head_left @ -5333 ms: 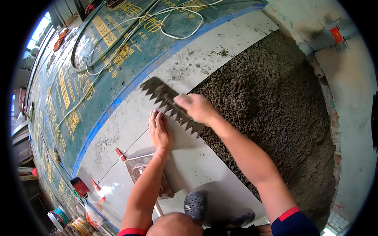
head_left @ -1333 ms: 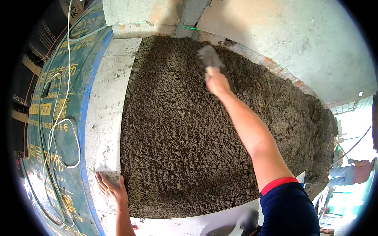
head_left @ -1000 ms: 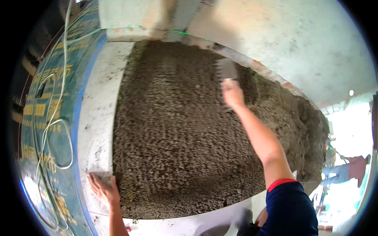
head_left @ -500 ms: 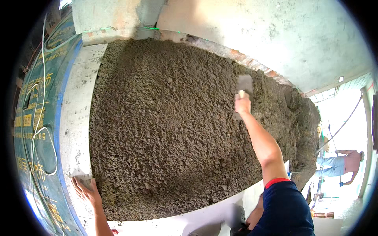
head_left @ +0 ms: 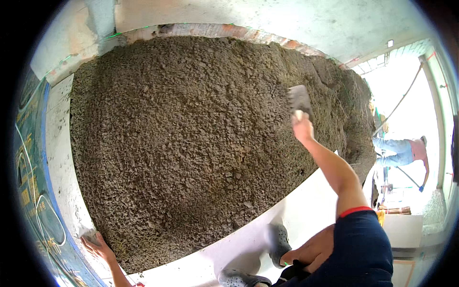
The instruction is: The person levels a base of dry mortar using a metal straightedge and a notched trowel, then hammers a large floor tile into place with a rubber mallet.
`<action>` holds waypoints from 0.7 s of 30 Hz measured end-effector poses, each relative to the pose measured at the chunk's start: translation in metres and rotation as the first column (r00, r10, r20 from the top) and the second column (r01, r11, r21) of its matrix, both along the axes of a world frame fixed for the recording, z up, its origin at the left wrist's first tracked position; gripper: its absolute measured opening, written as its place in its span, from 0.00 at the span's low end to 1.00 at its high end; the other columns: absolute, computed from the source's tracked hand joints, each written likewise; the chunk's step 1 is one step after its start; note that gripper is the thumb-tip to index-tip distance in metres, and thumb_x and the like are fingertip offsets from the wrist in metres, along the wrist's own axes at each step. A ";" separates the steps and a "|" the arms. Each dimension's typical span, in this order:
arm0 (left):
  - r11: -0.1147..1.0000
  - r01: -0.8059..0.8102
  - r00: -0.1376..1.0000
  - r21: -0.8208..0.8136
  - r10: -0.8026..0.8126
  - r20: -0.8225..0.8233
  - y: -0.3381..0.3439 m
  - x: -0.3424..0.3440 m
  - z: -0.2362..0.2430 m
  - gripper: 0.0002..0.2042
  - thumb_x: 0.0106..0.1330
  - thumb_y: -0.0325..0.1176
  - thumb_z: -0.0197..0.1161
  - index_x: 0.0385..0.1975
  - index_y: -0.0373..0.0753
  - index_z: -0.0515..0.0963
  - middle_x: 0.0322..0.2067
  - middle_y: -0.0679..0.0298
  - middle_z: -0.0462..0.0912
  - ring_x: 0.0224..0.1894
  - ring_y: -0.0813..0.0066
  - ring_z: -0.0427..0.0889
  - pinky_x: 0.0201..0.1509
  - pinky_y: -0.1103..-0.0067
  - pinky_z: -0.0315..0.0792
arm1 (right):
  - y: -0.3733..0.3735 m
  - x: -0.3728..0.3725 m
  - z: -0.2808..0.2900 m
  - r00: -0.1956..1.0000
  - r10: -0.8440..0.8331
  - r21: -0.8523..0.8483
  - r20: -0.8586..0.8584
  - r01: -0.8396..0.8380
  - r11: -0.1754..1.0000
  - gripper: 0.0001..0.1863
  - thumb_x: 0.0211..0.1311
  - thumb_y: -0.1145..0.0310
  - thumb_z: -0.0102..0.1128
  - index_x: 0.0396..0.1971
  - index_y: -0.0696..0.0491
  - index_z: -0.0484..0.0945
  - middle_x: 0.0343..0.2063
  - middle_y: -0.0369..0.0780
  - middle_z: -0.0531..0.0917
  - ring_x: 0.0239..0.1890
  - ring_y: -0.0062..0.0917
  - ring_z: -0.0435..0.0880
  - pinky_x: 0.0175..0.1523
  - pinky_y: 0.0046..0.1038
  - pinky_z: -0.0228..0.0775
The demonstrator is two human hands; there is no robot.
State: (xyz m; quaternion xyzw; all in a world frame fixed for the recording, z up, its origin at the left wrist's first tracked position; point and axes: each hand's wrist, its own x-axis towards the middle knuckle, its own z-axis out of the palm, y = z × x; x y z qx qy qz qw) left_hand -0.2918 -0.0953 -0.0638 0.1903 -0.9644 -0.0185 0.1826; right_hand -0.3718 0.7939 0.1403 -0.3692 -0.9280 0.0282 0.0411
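Note:
My right hand (head_left: 302,126) is closed round the handle of a notched trowel (head_left: 299,97). Its grey blade, toothed along the left edge, is over the right part of a broad bed of rough, damp mortar (head_left: 191,134). At the lower left, my left hand (head_left: 98,248) lies on the pale border tile (head_left: 67,162) beside the mortar's edge, fingers stretched out and thumb apart. A grey patch (head_left: 90,235) shows between its thumb and fingers; I cannot tell what it is.
Pale tiles (head_left: 210,256) run along the near edge, with my grey clogs (head_left: 279,243) on them. A green printed sheet (head_left: 29,191) with a loose white cable (head_left: 36,203) covers the left side. A wall (head_left: 267,19) bounds the far side. Another person (head_left: 401,149) stands at the far right with a pole.
The view has shifted, so the mortar and my left hand appear further left. The trowel blade has turned and shows more sharply. The other person's arms and pole have changed position.

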 end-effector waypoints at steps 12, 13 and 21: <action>0.960 0.224 0.906 0.168 -0.268 0.328 0.107 -0.028 0.027 0.37 0.66 0.60 0.56 0.63 0.32 0.67 0.59 0.48 0.71 0.60 0.52 0.71 0.60 0.61 0.71 | 0.008 0.413 0.102 0.771 -0.635 -0.373 0.046 0.603 0.705 0.14 0.59 0.63 0.60 0.41 0.54 0.75 0.19 0.37 0.77 0.15 0.23 0.73 0.19 0.28 0.66; 0.922 0.300 0.865 0.243 -0.370 0.339 0.132 -0.031 0.035 0.37 0.66 0.60 0.56 0.63 0.32 0.67 0.59 0.48 0.72 0.60 0.52 0.72 0.60 0.61 0.70 | -0.012 0.436 0.110 0.711 -0.700 -0.409 0.064 0.659 0.632 0.12 0.56 0.65 0.61 0.38 0.55 0.77 0.18 0.37 0.77 0.16 0.22 0.74 0.19 0.27 0.65; 0.468 0.614 0.302 0.635 -0.883 0.359 0.310 -0.054 0.075 0.35 0.67 0.57 0.57 0.63 0.32 0.66 0.59 0.49 0.72 0.59 0.52 0.72 0.61 0.60 0.70 | -0.105 0.739 0.014 0.528 -0.781 -0.290 0.333 0.846 0.448 0.31 0.60 0.45 0.56 0.48 0.59 0.80 0.45 0.48 0.84 0.50 0.39 0.82 0.54 0.37 0.71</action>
